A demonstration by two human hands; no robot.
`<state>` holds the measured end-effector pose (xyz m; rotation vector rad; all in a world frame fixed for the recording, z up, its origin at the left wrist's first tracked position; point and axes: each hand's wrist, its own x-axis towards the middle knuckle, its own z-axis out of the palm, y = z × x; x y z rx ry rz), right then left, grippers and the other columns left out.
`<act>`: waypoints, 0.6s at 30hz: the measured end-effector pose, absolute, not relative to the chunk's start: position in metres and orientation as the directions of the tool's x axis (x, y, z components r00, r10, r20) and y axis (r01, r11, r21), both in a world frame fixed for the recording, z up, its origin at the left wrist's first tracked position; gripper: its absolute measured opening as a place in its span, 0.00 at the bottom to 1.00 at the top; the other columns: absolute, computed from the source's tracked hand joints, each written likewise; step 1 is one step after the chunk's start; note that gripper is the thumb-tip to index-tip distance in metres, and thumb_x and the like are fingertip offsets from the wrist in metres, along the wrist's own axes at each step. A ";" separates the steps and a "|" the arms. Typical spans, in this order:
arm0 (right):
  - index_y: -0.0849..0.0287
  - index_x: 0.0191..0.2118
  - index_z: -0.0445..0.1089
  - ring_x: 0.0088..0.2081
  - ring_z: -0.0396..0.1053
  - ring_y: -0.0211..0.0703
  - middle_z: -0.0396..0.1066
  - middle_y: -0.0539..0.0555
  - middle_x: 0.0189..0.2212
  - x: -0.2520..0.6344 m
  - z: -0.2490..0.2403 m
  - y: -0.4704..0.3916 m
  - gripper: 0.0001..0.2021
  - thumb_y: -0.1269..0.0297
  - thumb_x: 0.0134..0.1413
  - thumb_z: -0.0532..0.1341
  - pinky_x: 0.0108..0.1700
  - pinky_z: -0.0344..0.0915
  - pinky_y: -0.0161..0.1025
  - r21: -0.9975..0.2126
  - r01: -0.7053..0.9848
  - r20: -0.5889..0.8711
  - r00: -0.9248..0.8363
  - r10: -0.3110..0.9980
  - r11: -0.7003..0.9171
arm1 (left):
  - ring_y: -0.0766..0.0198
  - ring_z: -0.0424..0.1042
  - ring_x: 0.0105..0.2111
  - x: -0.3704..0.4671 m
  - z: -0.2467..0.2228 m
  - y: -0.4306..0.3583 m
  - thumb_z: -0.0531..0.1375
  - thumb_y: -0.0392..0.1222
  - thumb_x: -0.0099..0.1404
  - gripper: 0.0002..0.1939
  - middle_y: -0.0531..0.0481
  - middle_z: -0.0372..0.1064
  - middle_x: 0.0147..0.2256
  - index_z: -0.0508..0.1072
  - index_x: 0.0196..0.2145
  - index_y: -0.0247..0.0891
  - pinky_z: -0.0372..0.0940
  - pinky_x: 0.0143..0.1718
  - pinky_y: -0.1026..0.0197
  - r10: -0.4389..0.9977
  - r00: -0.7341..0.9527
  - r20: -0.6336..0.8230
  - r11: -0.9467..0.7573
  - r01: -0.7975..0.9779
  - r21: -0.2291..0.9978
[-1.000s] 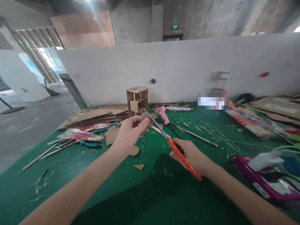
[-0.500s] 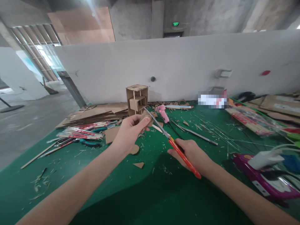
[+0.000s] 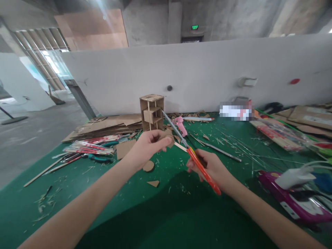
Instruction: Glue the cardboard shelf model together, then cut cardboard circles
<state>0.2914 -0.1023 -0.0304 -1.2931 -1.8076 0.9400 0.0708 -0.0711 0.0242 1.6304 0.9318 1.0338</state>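
Observation:
Between thumb and fingers, my left hand (image 3: 151,145) pinches a small piece of cardboard (image 3: 169,138), partly covered by the thumb. My right hand (image 3: 211,167) is wrapped round the red handle of a pair of scissors (image 3: 198,165). Their blades point up and to the left, just beyond the cardboard piece, and look closed or nearly so. Below my left hand lie a round cardboard disc (image 3: 148,166) and a cardboard triangle (image 3: 154,183). Behind the hands stands a small cardboard shelf tower (image 3: 152,111).
A pink glue gun (image 3: 180,126) lies behind the scissors. Bundled sticks (image 3: 90,146) and teal-handled pliers (image 3: 98,158) are at left, near stacked cardboard (image 3: 109,125). A purple power strip (image 3: 290,202) with plugs sits at right. Scraps litter the green table (image 3: 166,221).
My left hand has shifted slightly right and down with the cardboard piece. The scissors' blades have swung more upright, with their tip higher and clear of the piece.

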 end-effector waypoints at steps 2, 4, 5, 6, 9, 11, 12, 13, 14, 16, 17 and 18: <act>0.57 0.33 0.63 0.29 0.70 0.42 0.71 0.53 0.31 0.287 -0.029 -0.103 0.16 0.52 0.48 0.66 0.26 0.64 0.37 -0.938 0.306 0.084 -0.249 0.965 0.161 | 0.70 0.64 0.27 0.074 0.022 -0.074 0.63 0.48 0.61 0.13 0.53 0.66 0.26 0.70 0.28 0.35 0.58 0.30 0.65 0.889 0.433 0.151 -0.246 0.172 0.954; 0.57 0.35 0.62 0.30 0.69 0.41 0.70 0.52 0.32 0.282 -0.028 -0.105 0.17 0.56 0.44 0.68 0.28 0.66 0.37 -0.968 0.219 0.068 -0.247 0.967 0.124 | 0.69 0.65 0.27 0.079 0.016 -0.076 0.63 0.47 0.60 0.12 0.53 0.67 0.27 0.71 0.28 0.35 0.59 0.30 0.64 0.872 0.483 0.080 -0.209 0.219 0.953; 0.57 0.35 0.62 0.29 0.69 0.40 0.70 0.51 0.32 0.279 -0.027 -0.105 0.18 0.58 0.42 0.69 0.28 0.66 0.37 -0.974 0.198 0.057 -0.243 0.968 0.107 | 0.69 0.65 0.27 0.082 0.012 -0.077 0.64 0.47 0.60 0.13 0.53 0.67 0.26 0.70 0.27 0.35 0.58 0.30 0.64 0.869 0.492 0.053 -0.186 0.226 0.956; 0.57 0.35 0.61 0.28 0.68 0.38 0.69 0.50 0.31 0.277 -0.026 -0.106 0.18 0.58 0.41 0.69 0.27 0.65 0.36 -0.980 0.180 0.046 -0.231 0.972 0.089 | 0.69 0.65 0.27 0.084 0.007 -0.078 0.64 0.47 0.59 0.13 0.54 0.66 0.25 0.70 0.27 0.35 0.58 0.29 0.64 0.870 0.491 0.028 -0.164 0.235 0.958; 0.56 0.33 0.60 0.27 0.67 0.37 0.68 0.50 0.32 0.274 -0.024 -0.106 0.19 0.57 0.39 0.70 0.26 0.65 0.36 -0.989 0.137 0.032 -0.166 0.986 0.055 | 0.68 0.65 0.27 0.090 -0.006 -0.078 0.65 0.48 0.57 0.13 0.54 0.67 0.24 0.70 0.27 0.34 0.57 0.29 0.65 0.867 0.497 -0.038 -0.088 0.228 0.970; 0.56 0.33 0.61 0.29 0.68 0.39 0.69 0.51 0.32 0.275 -0.024 -0.104 0.20 0.55 0.38 0.70 0.28 0.67 0.37 -0.989 0.129 0.057 -0.146 0.988 0.076 | 0.68 0.66 0.27 0.093 -0.012 -0.078 0.65 0.48 0.57 0.13 0.52 0.68 0.25 0.71 0.28 0.34 0.58 0.29 0.64 0.856 0.512 -0.071 -0.043 0.208 0.977; 0.56 0.33 0.61 0.30 0.69 0.40 0.69 0.51 0.32 0.276 -0.024 -0.104 0.21 0.55 0.37 0.71 0.30 0.68 0.38 -0.987 0.136 0.069 -0.153 0.986 0.090 | 0.68 0.66 0.27 0.093 -0.014 -0.078 0.66 0.48 0.56 0.14 0.52 0.68 0.25 0.71 0.27 0.34 0.58 0.29 0.64 0.854 0.514 -0.082 -0.028 0.202 0.979; 0.56 0.34 0.62 0.31 0.70 0.41 0.69 0.51 0.32 0.277 -0.024 -0.104 0.21 0.55 0.37 0.71 0.33 0.69 0.39 -0.983 0.150 0.077 -0.170 0.982 0.103 | 0.68 0.66 0.27 0.093 -0.015 -0.078 0.66 0.48 0.56 0.14 0.52 0.68 0.25 0.71 0.27 0.34 0.58 0.29 0.65 0.854 0.511 -0.095 -0.011 0.201 0.980; 0.57 0.34 0.62 0.32 0.70 0.42 0.70 0.51 0.32 0.278 -0.025 -0.104 0.21 0.55 0.37 0.71 0.35 0.69 0.40 -0.980 0.164 0.084 -0.184 0.979 0.115 | 0.69 0.66 0.27 0.093 -0.016 -0.078 0.67 0.49 0.55 0.14 0.52 0.68 0.25 0.71 0.27 0.34 0.58 0.29 0.65 0.856 0.505 -0.108 0.007 0.198 0.980; 0.57 0.34 0.63 0.33 0.70 0.42 0.69 0.51 0.31 0.280 -0.025 -0.103 0.21 0.56 0.37 0.71 0.36 0.69 0.41 -0.974 0.186 0.092 -0.201 0.975 0.130 | 0.69 0.67 0.27 0.093 -0.018 -0.077 0.68 0.48 0.54 0.14 0.52 0.68 0.25 0.71 0.26 0.34 0.59 0.29 0.65 0.854 0.502 -0.137 0.052 0.179 0.983; 0.57 0.35 0.63 0.32 0.69 0.42 0.69 0.50 0.30 0.280 -0.025 -0.103 0.21 0.56 0.38 0.71 0.35 0.69 0.40 -0.973 0.193 0.089 -0.204 0.975 0.129 | 0.70 0.66 0.26 0.093 -0.018 -0.077 0.68 0.48 0.54 0.14 0.52 0.69 0.26 0.72 0.27 0.34 0.59 0.29 0.65 0.850 0.505 -0.149 0.076 0.162 0.984; 0.57 0.35 0.63 0.30 0.68 0.41 0.68 0.49 0.29 0.280 -0.026 -0.103 0.20 0.56 0.38 0.71 0.33 0.68 0.39 -0.973 0.195 0.081 -0.201 0.976 0.120 | 0.70 0.66 0.26 0.092 -0.019 -0.077 0.68 0.48 0.54 0.14 0.52 0.69 0.26 0.72 0.27 0.34 0.58 0.29 0.65 0.846 0.511 -0.156 0.093 0.146 0.985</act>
